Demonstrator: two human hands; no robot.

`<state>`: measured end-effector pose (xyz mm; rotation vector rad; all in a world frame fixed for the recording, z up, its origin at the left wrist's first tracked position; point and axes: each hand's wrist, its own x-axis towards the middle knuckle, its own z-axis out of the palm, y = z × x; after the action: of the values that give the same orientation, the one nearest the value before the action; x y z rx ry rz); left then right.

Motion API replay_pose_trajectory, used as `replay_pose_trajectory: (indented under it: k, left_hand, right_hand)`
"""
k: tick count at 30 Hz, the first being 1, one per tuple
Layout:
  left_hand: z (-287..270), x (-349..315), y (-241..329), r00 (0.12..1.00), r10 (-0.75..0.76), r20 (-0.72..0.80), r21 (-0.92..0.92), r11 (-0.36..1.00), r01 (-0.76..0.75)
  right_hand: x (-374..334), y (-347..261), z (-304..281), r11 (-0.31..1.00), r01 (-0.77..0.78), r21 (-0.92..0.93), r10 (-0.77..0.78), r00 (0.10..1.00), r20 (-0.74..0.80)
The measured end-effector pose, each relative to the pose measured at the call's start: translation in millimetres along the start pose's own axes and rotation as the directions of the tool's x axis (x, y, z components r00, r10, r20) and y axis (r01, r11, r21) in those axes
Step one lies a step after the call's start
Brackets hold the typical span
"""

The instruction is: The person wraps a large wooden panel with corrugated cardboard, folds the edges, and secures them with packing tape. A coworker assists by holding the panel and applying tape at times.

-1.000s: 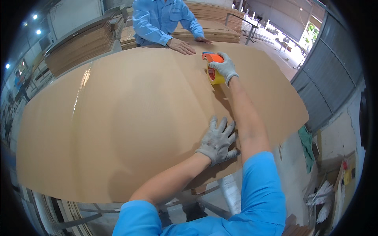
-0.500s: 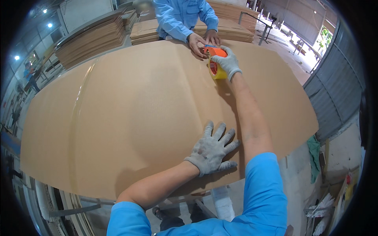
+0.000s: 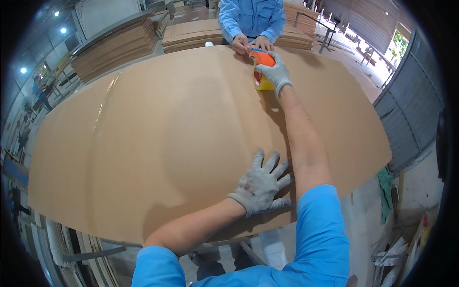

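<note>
A large brown cardboard sheet (image 3: 191, 119) spreads out before me. My left hand (image 3: 263, 185), in a dirty grey glove, lies on it near the close edge with its fingers spread. At the far side my right hand (image 3: 274, 71), gloved too, grips an orange tape dispenser (image 3: 263, 59) fitted with a yellow roll of tape (image 3: 262, 84). Beside the dispenser's front end are the bare hands (image 3: 241, 44) of a co-worker in a blue shirt. Whether those fingers hold the tape's end, I cannot tell. A shiny strip of tape (image 3: 103, 103) runs along the sheet's left part.
Stacks of flat cardboard (image 3: 114, 45) stand behind the sheet at the left, with more behind the co-worker (image 3: 252, 21). A grey corrugated metal panel (image 3: 413, 100) rises at the right. Below the near left edge are long boards (image 3: 91, 258). A green cloth (image 3: 385, 193) hangs at the right.
The co-worker has shifted right in the view and stands more upright, with hands drawn back a little toward the far edge. My right hand still grips the dispenser; my left stays flat on the cardboard.
</note>
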<state>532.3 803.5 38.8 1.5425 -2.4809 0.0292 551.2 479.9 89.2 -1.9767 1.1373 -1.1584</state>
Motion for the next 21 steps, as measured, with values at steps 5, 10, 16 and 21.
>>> replay_pose_trajectory:
  k: [5,10,16,21]
  left_hand:
    - [1.1,-2.8,-5.1,0.993,-0.035,-0.109,-0.113,0.993,0.023]
    - [13.4,-0.1,-5.2,0.908,-0.259,-0.331,-0.305,0.939,0.157]
    - [10.1,-4.4,-0.7,0.862,-0.198,-0.466,-0.206,0.972,0.111]
    - [9.9,-11.1,-0.6,0.975,0.024,-0.220,0.105,0.995,-0.001]
  right_hand:
    - [-19.6,-16.6,-22.4,0.998,0.021,-0.065,-0.015,0.996,0.092]
    - [-125.9,-27.8,-128.2,0.998,0.040,-0.052,-0.029,0.978,0.208]
    - [-366.2,-54.2,-255.4,0.995,0.006,-0.102,0.013,0.983,0.183]
    - [-547.5,-36.6,-275.5,0.977,-0.153,0.149,0.126,0.976,0.178]
